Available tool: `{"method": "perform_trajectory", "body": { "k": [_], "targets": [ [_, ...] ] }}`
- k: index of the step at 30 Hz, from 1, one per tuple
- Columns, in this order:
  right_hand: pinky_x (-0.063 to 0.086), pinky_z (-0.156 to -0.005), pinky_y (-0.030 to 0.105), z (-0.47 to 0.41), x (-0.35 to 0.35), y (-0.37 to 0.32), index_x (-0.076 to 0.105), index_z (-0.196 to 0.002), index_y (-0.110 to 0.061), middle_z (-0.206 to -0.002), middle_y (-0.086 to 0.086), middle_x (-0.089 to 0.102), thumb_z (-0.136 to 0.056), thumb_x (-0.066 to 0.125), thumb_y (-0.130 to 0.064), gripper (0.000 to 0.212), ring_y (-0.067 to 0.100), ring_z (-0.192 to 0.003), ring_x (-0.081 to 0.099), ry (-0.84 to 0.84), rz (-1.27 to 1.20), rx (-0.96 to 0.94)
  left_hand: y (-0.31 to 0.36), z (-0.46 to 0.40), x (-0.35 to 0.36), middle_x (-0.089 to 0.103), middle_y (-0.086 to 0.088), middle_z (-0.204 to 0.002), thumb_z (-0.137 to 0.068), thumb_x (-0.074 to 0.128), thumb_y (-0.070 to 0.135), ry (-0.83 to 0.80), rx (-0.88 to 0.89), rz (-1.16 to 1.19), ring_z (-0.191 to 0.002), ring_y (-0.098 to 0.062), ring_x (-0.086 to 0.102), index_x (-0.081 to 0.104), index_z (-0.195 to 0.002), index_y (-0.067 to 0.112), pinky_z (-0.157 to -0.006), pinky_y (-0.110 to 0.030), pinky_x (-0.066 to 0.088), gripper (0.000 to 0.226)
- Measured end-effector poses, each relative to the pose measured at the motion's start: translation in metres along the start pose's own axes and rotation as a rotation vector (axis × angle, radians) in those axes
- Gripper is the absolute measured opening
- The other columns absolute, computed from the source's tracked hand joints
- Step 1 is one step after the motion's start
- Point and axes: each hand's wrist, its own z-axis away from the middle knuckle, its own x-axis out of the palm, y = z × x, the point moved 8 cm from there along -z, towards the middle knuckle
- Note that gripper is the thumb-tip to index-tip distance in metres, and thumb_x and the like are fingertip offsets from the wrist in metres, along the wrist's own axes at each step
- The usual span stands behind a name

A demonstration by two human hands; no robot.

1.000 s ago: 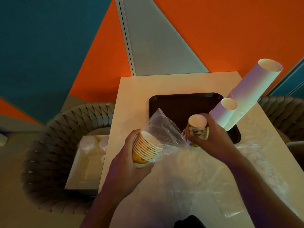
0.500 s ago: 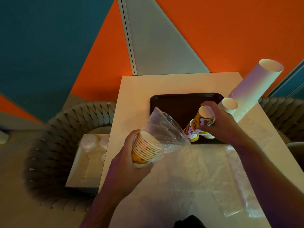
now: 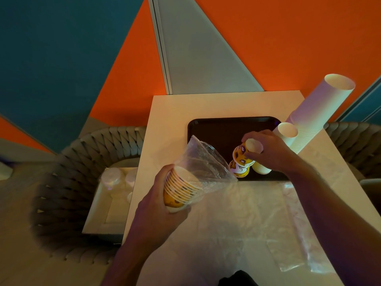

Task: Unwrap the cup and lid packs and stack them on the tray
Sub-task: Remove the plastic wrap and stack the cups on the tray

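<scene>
L hand point(image 3: 162, 195) grips cup stack point(image 3: 181, 189) in wrap point(image 3: 203, 162), near tray point(image 3: 210, 129) front-left corner. R hand point(image 3: 270, 150) grasps printed cups point(image 3: 241, 162) on tray; bases hidden. White stacks point(image 3: 315, 112) at tray right.

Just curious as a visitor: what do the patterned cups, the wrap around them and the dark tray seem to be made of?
Patterned cups: probably paper, matte print, thin rolled rims. Wrap: thin clear plastic film, crinkled and glossy. Tray: likely hard plastic, dark, smooth, with a moulded raised rim.
</scene>
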Motion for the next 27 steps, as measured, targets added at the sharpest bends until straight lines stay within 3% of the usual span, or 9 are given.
{"method": "perform_trajectory", "body": {
  "k": [4,9,16,20,24,27],
  "targets": [
    [0.050,-0.093,0.043,0.000,0.001,-0.003,0.065,-0.123,-0.032,-0.127,0.001,0.056,-0.082,0.079,-0.015,0.046,0.021,-0.113,0.057,0.003,0.059,-0.029,0.003,0.002,0.002,0.050,0.037,-0.121,-0.070,0.090,0.027,0.003,0.009,-0.004,-0.107,0.003,0.060,0.029,-0.135,0.062,-0.085,-0.039,0.059,0.096],
    [0.041,-0.084,0.032,-0.002,0.012,0.002,0.057,-0.133,-0.019,-0.130,0.007,0.062,-0.083,0.079,-0.013,0.054,0.025,-0.110,0.059,-0.019,0.120,0.031,0.003,0.004,0.005,0.052,0.036,-0.121,-0.070,0.090,0.028,0.005,-0.004,0.000,-0.107,0.003,0.060,0.028,-0.135,0.063,-0.086,-0.038,0.059,0.096],
    [0.044,-0.104,0.039,0.008,0.037,0.015,0.057,-0.141,-0.018,-0.143,0.005,0.059,-0.091,0.065,0.001,0.055,0.028,-0.127,0.057,-0.082,0.168,0.085,0.007,0.007,0.010,0.051,0.039,-0.118,-0.070,0.090,0.027,0.013,-0.013,-0.007,-0.104,0.005,0.060,0.026,-0.131,0.067,-0.083,-0.037,0.059,0.096],
    [0.040,-0.111,0.038,0.009,0.044,0.020,0.053,-0.146,-0.019,-0.154,0.002,0.049,-0.093,0.062,0.002,0.058,0.026,-0.137,0.051,-0.064,0.143,0.071,0.011,0.010,0.015,0.050,0.045,-0.116,-0.070,0.090,0.029,0.028,0.005,-0.019,-0.102,0.011,0.060,0.022,-0.123,0.070,-0.074,-0.023,0.058,0.095],
    [0.040,-0.111,0.039,0.009,0.047,0.023,0.051,-0.148,-0.023,-0.160,-0.002,0.041,-0.095,0.060,0.000,0.059,0.024,-0.139,0.048,-0.085,0.142,0.062,0.014,0.012,0.023,0.056,0.038,-0.109,-0.069,0.090,0.033,0.048,-0.002,-0.021,-0.099,0.011,0.061,0.019,-0.119,0.072,-0.071,-0.019,0.057,0.095],
    [0.044,-0.104,0.044,0.014,0.038,0.015,0.058,-0.140,-0.024,-0.160,-0.006,0.040,-0.094,0.058,0.000,0.052,0.026,-0.135,0.051,-0.036,0.157,0.044,0.019,0.012,0.028,0.054,0.043,-0.111,-0.070,0.089,0.034,0.035,-0.003,-0.020,-0.099,0.010,0.061,0.019,-0.120,0.073,-0.073,-0.021,0.058,0.094]
  ]
}}
